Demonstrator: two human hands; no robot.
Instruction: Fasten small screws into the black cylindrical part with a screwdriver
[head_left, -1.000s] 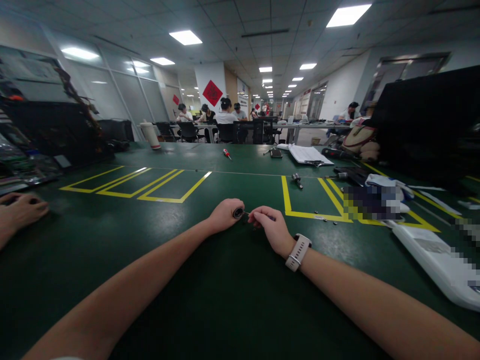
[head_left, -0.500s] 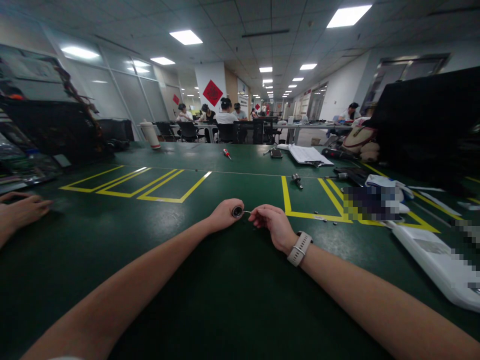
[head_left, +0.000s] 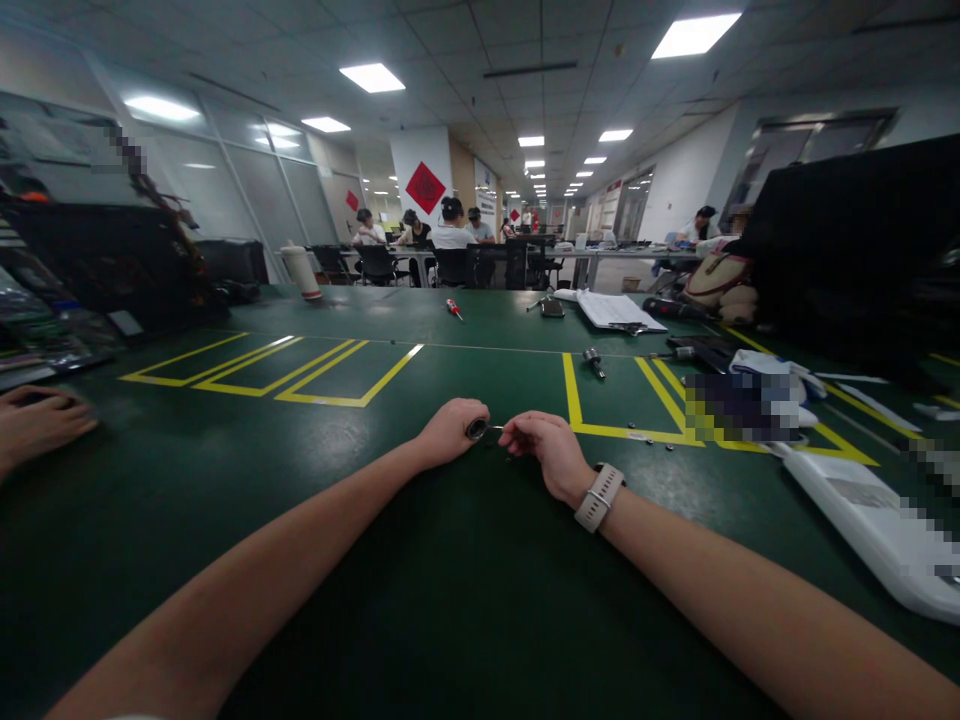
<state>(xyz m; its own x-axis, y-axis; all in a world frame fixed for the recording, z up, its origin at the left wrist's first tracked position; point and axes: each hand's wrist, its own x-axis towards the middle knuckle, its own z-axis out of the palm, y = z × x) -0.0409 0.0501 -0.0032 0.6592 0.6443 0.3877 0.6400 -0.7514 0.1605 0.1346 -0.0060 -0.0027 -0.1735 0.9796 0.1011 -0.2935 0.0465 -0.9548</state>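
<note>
My left hand [head_left: 451,430] is wrapped round a cylindrical metal part [head_left: 477,428], whose dark, ring-shaped open end faces me. Most of this part is hidden by the fingers. Just to the right, my right hand [head_left: 547,450] pinches what looks like a small screwdriver [head_left: 496,428]. Its thin shaft points left and reaches the rim of the metal part; the handle is hidden in the fingers. Both hands are close together over the green table [head_left: 420,560]. Several tiny dark pieces [head_left: 650,441] lie to the right of my right hand.
Another metal part [head_left: 594,363] lies inside a yellow tape outline. A red screwdriver [head_left: 454,309], papers [head_left: 616,310] and a white cup [head_left: 301,272] stand or lie farther back. A white case [head_left: 870,520] is at right. Another person's hand [head_left: 45,425] rests at far left.
My right hand has turned slightly at the wrist around the screwdriver. The metal part in my left hand has tilted a little and back. At far left the other person's fingers have shifted.
</note>
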